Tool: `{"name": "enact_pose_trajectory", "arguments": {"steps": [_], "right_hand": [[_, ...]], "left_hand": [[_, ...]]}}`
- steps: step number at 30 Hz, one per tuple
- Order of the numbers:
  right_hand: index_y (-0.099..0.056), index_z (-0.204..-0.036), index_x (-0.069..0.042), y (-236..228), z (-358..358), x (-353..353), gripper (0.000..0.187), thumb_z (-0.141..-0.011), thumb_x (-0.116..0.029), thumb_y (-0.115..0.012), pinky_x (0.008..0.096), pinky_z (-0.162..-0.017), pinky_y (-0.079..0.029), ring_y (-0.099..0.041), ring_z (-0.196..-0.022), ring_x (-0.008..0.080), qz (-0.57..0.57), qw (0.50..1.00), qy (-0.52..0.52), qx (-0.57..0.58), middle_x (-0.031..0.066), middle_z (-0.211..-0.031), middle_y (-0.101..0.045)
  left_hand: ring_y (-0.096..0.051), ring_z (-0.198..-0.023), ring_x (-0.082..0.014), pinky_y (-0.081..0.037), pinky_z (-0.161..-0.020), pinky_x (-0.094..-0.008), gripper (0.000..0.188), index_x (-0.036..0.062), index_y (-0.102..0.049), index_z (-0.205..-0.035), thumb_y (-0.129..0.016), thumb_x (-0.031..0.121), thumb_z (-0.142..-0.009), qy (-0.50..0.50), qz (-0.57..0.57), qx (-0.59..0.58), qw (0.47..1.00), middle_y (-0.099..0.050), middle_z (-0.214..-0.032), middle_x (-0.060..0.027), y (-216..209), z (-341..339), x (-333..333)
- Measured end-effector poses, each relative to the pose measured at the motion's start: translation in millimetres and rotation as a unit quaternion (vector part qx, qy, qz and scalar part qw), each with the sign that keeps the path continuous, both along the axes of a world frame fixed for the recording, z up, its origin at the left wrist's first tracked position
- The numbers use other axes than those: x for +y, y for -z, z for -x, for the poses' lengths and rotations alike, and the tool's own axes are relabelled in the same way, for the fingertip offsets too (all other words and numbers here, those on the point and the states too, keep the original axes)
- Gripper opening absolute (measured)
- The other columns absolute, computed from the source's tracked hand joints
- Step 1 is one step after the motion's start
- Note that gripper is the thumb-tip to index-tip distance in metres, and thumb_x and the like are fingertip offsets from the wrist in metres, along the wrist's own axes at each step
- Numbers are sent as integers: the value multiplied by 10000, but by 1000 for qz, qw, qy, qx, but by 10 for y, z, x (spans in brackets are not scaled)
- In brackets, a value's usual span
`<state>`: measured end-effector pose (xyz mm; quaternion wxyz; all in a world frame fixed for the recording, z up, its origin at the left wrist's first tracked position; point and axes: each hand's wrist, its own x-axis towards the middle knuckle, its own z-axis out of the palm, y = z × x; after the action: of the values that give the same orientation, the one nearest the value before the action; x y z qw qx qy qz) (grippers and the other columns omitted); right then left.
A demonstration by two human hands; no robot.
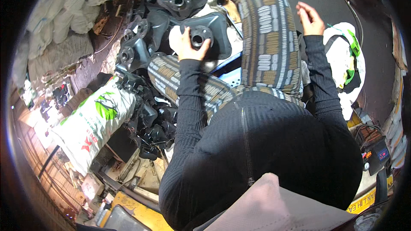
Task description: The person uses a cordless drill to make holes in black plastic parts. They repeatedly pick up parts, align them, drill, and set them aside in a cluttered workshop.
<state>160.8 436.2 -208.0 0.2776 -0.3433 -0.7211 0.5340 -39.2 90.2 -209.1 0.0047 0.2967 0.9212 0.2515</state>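
My left hand [192, 50] is closed on the raised round collar of a black square plastic part [221, 30], thumb on one side and fingers on the other. The part has a hole through its collar and lies by my patterned trouser leg. Off to the right, beyond my other knee, my right hand [312, 22] is held out over the dark floor. Its fingers are partly stretched, and I see nothing in them. More black plastic parts [179, 1] of the same flanged shape lie heaped ahead and to the left.
At the left lies a white and green sack [96, 117] beside the heap. Another white and green bag [342, 57] stands to the right of my right forearm. White sacks [64, 8] are piled at the far left. A device with a small display [379, 156] sits at the right.
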Motion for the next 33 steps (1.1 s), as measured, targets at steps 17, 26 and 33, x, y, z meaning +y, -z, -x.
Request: {"name": "enact_pose_trajectory", "arguments": {"steps": [17,26,33], "right_hand": [[-436,-1221,-1,1781,1620,-1734,731,-705,-467,-663,330,-838,-463,-569,-981,253,-47,938,-219,-265,159,-1119,-566],[-524,-1115,32,663,1634,-1635,556,-740,-353,-668,305,-785,-492,-619,-865,220,439,861,-224,-123,142,-998,-625],[-614,-951,25,-56,1696,-1370,392,-762,-315,-654,278,-637,-513,-634,-654,193,554,812,-183,-36,99,-830,-664]], "left_hand": [[-518,-957,-282,-481,-658,-409,629,117,-522,-1178,-748,389,-658,-577,-409,-104,700,-534,-1132,-101,-924,86,-2711],[-580,-676,-306,-506,-510,-382,614,55,-573,-1039,-675,523,-654,-776,-302,-249,495,-575,-1006,-147,759,-793,-3531],[-567,-790,-334,-504,-584,-422,632,87,-501,-1124,-641,524,-690,-754,-312,-264,515,-521,-1103,-161,814,-831,-3180]]}}
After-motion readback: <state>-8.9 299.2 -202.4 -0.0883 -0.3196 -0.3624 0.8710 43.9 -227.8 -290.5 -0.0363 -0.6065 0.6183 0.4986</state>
